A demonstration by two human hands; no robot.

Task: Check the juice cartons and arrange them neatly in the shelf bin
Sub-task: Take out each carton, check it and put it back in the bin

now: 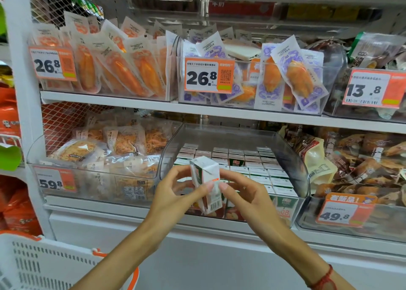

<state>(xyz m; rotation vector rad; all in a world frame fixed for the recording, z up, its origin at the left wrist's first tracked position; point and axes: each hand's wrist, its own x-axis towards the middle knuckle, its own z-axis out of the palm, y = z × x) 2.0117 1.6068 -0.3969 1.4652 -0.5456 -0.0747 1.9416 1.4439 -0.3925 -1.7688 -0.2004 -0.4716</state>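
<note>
Juice carton (205, 184): small, white with green and orange print, barcode on its lower side, held tilted at centre frame in front of the shelf bin (292, 157). Left hand (175, 193) grips its left side, thumb on the front face; right hand (246, 193) pinches its right edge with thumb and fingertips. Red cord on the right wrist.
Shelf bin: clear plastic, lower middle shelf, filled with upright cartons (248, 164) in rows; "100%" legible on several.
Price tags: "26.8" (208, 75) twice on the upper shelf, "13.8" (371, 89) at right, "59.8" (53, 179) lower left, "49.8" (342, 211) lower right.
White basket (44, 265): bottom left corner.
</note>
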